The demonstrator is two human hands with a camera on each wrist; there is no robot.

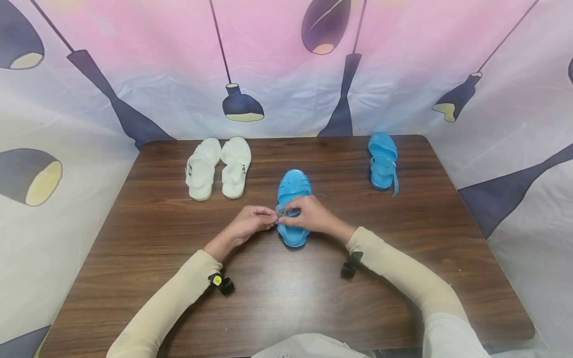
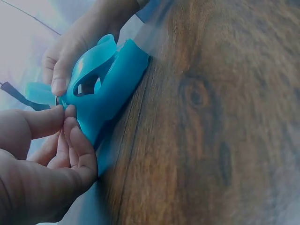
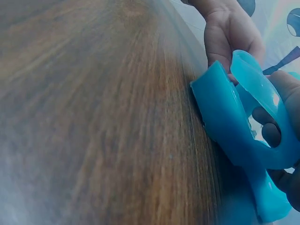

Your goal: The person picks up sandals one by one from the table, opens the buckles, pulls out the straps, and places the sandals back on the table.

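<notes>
A blue jelly sandal [image 1: 294, 184] lies on the table, toe pointing away. Thumb and fingertips of my left hand [image 1: 248, 223] pinch the ankle strap at the small metal buckle [image 1: 281, 215] on the sandal's left side. From above, my right hand [image 1: 313, 215] reaches across the sandal and pinches the strap by that buckle. The left wrist view shows the strap end [image 2: 40, 92] sticking out past the right thumb. Seen from the right wrist, the heel of the sandal [image 3: 218, 103] stands at the table surface, and some right fingers show through its side opening.
A second blue sandal [image 1: 382, 145] with its strap hanging loose lies at the back right of the wooden table [image 1: 286, 293]. Two white sandals [image 1: 236, 149] stand side by side at the back left. A patterned cloth [image 1: 286, 69] hangs behind the table.
</notes>
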